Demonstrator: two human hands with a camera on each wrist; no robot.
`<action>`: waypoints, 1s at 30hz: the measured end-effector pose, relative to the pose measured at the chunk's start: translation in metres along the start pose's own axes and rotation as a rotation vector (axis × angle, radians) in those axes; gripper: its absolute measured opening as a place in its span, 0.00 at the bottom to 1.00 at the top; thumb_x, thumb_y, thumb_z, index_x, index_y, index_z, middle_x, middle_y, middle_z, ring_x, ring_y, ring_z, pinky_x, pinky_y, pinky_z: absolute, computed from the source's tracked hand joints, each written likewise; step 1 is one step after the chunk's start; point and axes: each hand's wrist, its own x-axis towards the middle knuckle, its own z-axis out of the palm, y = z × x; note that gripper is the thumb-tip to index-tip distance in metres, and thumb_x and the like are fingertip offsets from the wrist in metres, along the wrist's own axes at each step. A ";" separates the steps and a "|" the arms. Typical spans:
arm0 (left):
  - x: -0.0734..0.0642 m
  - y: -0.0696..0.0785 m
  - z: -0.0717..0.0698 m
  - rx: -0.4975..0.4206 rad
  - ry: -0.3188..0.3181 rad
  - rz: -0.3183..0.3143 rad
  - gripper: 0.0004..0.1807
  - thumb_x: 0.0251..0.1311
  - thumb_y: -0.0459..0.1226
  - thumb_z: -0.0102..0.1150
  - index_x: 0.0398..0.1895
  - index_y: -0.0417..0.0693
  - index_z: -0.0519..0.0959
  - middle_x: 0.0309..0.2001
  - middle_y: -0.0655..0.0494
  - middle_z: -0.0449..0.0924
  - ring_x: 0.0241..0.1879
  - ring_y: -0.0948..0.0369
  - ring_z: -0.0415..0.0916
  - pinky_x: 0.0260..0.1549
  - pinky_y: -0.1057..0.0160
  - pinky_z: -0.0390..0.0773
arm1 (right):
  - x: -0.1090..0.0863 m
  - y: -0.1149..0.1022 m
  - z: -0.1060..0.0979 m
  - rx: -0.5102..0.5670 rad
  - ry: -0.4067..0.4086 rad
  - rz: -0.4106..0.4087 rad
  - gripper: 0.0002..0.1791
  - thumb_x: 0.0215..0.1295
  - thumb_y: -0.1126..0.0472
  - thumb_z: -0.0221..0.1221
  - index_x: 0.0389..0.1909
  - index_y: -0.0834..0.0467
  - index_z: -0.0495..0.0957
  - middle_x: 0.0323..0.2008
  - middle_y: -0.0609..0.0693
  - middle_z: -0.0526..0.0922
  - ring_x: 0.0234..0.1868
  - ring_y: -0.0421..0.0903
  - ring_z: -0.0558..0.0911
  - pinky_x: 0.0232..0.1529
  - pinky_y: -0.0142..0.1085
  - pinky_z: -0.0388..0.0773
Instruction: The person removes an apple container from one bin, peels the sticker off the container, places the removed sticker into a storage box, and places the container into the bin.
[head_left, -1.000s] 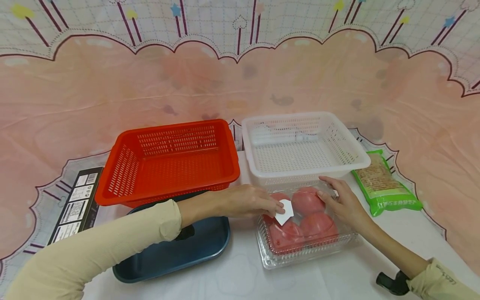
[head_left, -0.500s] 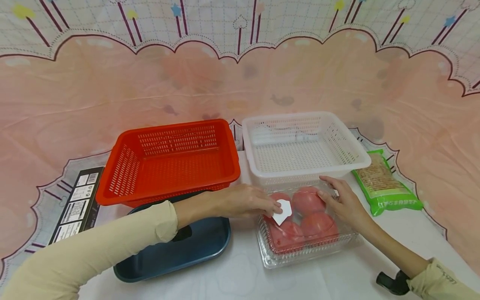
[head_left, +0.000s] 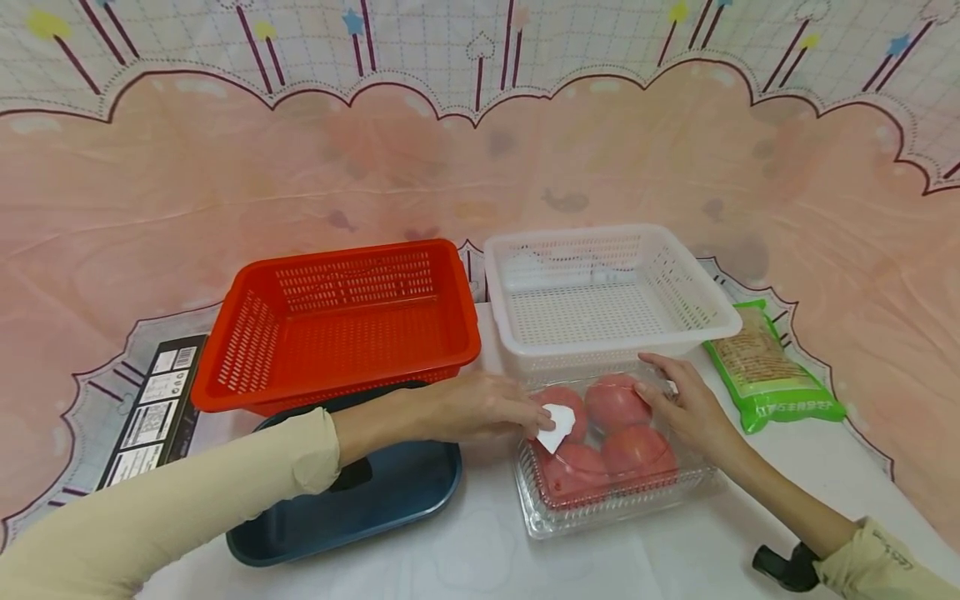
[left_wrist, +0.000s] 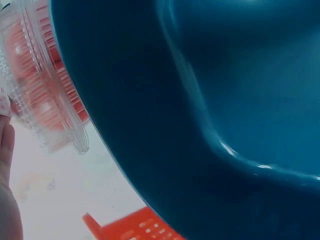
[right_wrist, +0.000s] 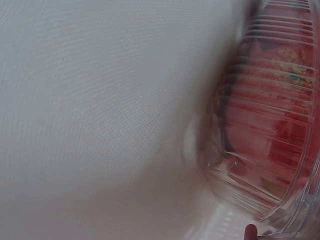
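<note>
My left hand (head_left: 480,408) pinches a small white paper label (head_left: 558,427) over the left part of a clear plastic clamshell box (head_left: 547,521). In the left wrist view, part of the label (left_wrist: 4,104) shows faint pinkish print. Several round red tomatoes (head_left: 637,450) sit inside the box, and its lid is down. My right hand (head_left: 686,408) holds the box at its right side, thumb on the lid and index finger toward the back corner; the other fingers are mostly hidden. In the right wrist view, one fingertip (right_wrist: 251,231) shows beside the box's ribbed wall (right_wrist: 270,100).
A blue tray (head_left: 405,483) lies under my left forearm. Behind stand a red basket (head_left: 360,333) and a white basket (head_left: 585,308), which is close behind the box. A green-edged food packet (head_left: 776,367) lies at the right, and a black box (head_left: 157,408) at the left.
My left hand has drawn slightly leftward with the label, uncovering more of the back-left tomato. The right hand and the box have stayed in place.
</note>
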 end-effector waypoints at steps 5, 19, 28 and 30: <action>-0.019 0.014 -0.010 -0.133 0.051 -0.159 0.10 0.58 0.37 0.66 0.43 0.53 0.81 0.39 0.62 0.87 0.37 0.70 0.83 0.43 0.79 0.77 | 0.000 -0.001 0.000 -0.005 0.013 -0.010 0.28 0.71 0.55 0.55 0.67 0.63 0.64 0.59 0.66 0.67 0.56 0.58 0.69 0.39 0.22 0.71; -0.065 0.043 -0.044 -0.467 0.041 -0.746 0.10 0.68 0.40 0.55 0.49 0.52 0.70 0.39 0.62 0.78 0.38 0.67 0.75 0.40 0.70 0.80 | -0.002 -0.002 0.000 0.000 0.002 -0.020 0.29 0.70 0.55 0.55 0.67 0.63 0.64 0.60 0.67 0.67 0.57 0.60 0.68 0.39 0.17 0.69; -0.105 0.050 -0.059 -0.425 -0.188 -0.877 0.18 0.62 0.42 0.62 0.54 0.53 0.71 0.44 0.61 0.76 0.42 0.64 0.73 0.39 0.72 0.80 | -0.002 -0.003 0.000 -0.018 0.029 -0.056 0.27 0.70 0.55 0.55 0.66 0.64 0.65 0.58 0.68 0.68 0.56 0.61 0.69 0.38 0.15 0.65; -0.113 0.050 -0.062 -0.421 -0.224 -0.892 0.21 0.61 0.41 0.63 0.56 0.51 0.71 0.47 0.59 0.76 0.43 0.63 0.73 0.38 0.73 0.80 | -0.002 -0.003 0.000 -0.015 0.028 -0.062 0.27 0.71 0.55 0.55 0.66 0.64 0.65 0.58 0.68 0.68 0.56 0.61 0.68 0.38 0.14 0.64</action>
